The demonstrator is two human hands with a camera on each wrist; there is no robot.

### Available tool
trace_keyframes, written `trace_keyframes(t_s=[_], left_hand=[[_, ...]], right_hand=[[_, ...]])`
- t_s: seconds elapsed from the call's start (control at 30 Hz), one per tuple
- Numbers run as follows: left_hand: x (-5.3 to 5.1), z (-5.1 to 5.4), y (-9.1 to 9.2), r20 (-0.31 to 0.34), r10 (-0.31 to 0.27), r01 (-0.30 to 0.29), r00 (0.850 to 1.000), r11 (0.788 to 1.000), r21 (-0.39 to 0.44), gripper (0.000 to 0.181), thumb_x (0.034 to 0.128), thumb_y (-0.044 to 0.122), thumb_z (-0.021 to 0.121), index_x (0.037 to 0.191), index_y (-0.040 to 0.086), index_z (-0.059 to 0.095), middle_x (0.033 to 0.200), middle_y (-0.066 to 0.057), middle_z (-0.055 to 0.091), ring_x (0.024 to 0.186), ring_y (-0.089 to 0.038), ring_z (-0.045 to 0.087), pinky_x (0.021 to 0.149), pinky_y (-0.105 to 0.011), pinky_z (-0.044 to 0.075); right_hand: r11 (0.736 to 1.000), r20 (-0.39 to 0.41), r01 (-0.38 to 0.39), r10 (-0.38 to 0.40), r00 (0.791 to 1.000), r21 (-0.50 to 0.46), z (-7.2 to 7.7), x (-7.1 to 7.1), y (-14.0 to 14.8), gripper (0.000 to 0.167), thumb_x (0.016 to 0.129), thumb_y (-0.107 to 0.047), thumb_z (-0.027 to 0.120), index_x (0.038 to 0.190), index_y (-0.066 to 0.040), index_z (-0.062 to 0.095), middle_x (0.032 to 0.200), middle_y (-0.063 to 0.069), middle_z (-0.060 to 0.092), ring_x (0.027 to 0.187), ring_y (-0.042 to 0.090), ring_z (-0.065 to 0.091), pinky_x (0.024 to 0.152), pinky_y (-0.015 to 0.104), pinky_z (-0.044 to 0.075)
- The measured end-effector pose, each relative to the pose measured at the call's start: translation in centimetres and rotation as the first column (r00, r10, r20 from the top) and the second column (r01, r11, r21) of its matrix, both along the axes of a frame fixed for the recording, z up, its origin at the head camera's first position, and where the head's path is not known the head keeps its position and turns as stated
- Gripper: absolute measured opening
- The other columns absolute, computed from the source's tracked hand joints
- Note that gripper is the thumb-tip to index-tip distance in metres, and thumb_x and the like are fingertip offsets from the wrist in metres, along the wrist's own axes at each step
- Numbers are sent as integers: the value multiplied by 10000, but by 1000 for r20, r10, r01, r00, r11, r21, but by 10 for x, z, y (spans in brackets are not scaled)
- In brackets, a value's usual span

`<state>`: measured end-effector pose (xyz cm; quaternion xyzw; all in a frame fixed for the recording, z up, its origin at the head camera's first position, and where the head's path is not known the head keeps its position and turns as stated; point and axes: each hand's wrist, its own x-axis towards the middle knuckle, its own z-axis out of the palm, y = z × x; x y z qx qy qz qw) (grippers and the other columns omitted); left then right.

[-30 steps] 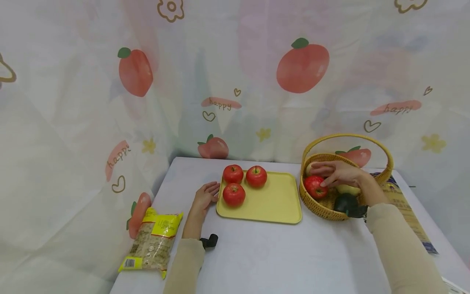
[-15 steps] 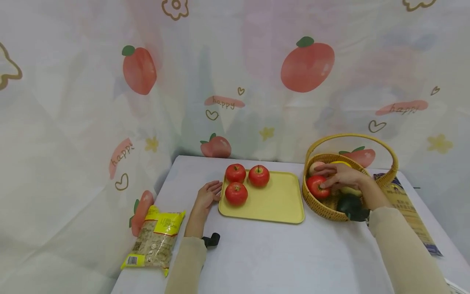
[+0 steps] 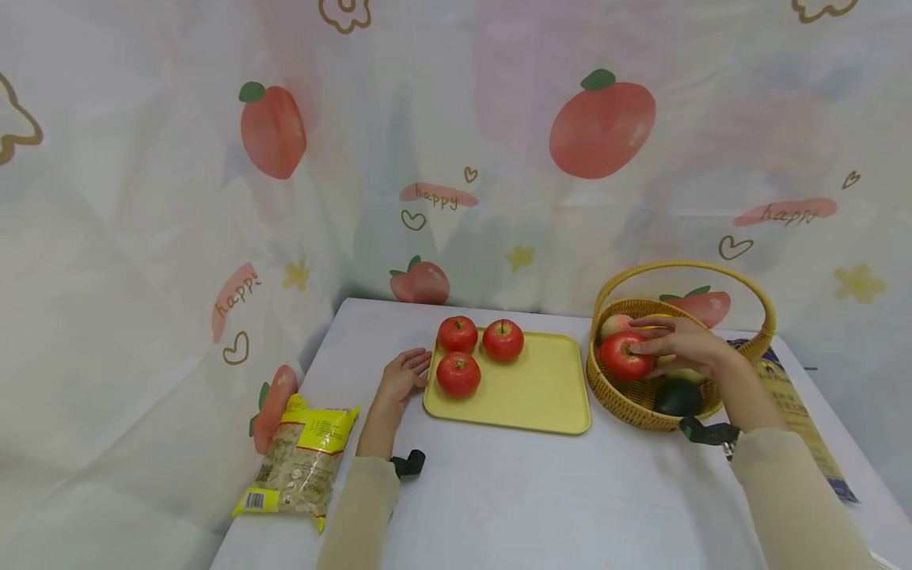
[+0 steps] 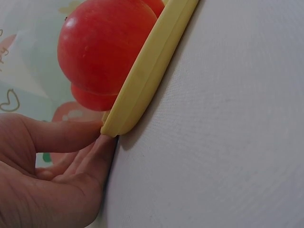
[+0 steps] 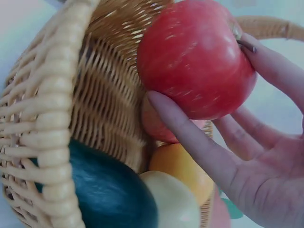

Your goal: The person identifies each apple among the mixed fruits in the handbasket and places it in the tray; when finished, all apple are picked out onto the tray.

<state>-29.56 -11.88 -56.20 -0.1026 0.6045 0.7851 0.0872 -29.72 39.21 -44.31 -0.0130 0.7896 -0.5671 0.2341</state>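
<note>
In the head view my right hand (image 3: 687, 348) holds a red apple (image 3: 625, 355) over the left part of a wicker basket (image 3: 623, 404). The right wrist view shows the thumb and fingers round this apple (image 5: 194, 57), with its stem beside one fingertip. At the left edge of a yellow tray (image 3: 527, 396) lies my left hand (image 3: 400, 380), its fingers extended. In the left wrist view the thumb and fingers of this hand (image 4: 57, 166) meet the tray's rim (image 4: 142, 80). Several red apples (image 3: 458, 375) sit on the tray's left half.
Inside the basket are a dark green fruit or vegetable (image 3: 678, 397), a pinkish fruit (image 3: 615, 325), a yellow one (image 5: 183, 168) and a pale one (image 5: 173, 202). The basket's handle (image 3: 684, 264) arches overhead. Packaged bags lie left (image 3: 302, 459) and right (image 3: 805, 412).
My right hand has closed round the apple in the basket and raised it slightly, a little to the right. The left hand stays at the tray's edge. The head view has shifted a little.
</note>
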Motion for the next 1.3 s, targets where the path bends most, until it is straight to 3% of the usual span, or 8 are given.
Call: trace_keyframes(t_s=[0.23,0.43,0.8,1.3], left_hand=[[1,1,0,4,-3,3,1000,1000,3,735,820,-323,482,1506,-60,457,1519,-269,515,1434,-361,490,1169,-449,424],[1,0,0,-3,2,-2,1000,1000,9,740,810,-333,479,1500,-66,460,1516,-273,516,1434,-366,489,1173,-455,420],[2,0,0,0,2,-2,1000,1000,22,738,817,-328,479,1504,-60,459,1518,-278,512,1438,-366,484,1174,-459,419],[3,2,0,-6,7,-7,1000,1000,9,734,808,-328,483,1493,-63,469,1509,-277,521,1429,-367,495,1162,-458,431]], right_hand=[[998,-22,49,-50,999,-45,17,18,-6,797,1033,-174,655,1629,21,163,1601,335,254,1099,224,663,980,655,517],[989,-33,98,-102,994,-109,25,33,-9,740,1037,-151,649,1607,0,202,1565,181,282,1060,121,657,957,633,533],[971,-61,79,-95,994,-224,29,49,-22,509,1034,-47,610,1492,-101,394,1210,-130,688,1070,95,685,869,623,580],[954,-97,9,-40,994,-298,34,53,-70,542,1042,-51,599,1524,-2,356,1252,-98,697,1112,141,696,852,576,595]])
